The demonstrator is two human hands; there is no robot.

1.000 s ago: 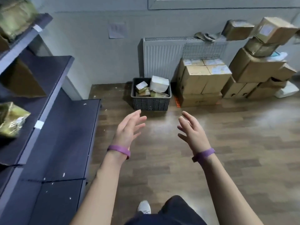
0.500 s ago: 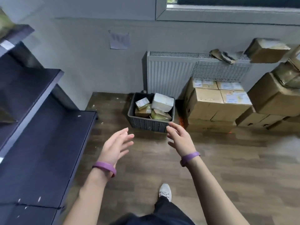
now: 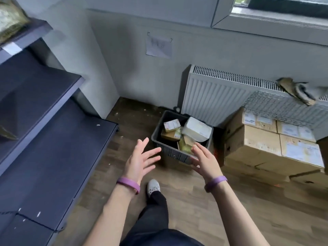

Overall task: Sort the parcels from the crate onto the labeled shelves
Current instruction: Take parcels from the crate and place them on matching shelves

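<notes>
A dark grey crate (image 3: 174, 154) stands on the wooden floor below the radiator. It holds several parcels: a large white one (image 3: 197, 129), a small labelled box (image 3: 171, 125), a brown box (image 3: 170, 135) and a yellow-green packet (image 3: 184, 148). My left hand (image 3: 140, 161) is held out with straight fingers, empty, just left of the crate's near corner. My right hand (image 3: 204, 159) is also empty with fingers extended, in front of the crate's near wall. Dark shelves (image 3: 44, 139) run along the left; a packet (image 3: 10, 23) lies on the top one.
Stacked cardboard boxes (image 3: 266, 144) stand right of the crate. A white radiator (image 3: 221, 96) with a cloth (image 3: 300, 91) on it is behind. A paper sheet (image 3: 158, 46) hangs on the wall. My shoe (image 3: 153, 187) is on the floor between my arms.
I have stepped closer to the crate, which is now larger in view. Both hands, still empty, have come up to its near side.
</notes>
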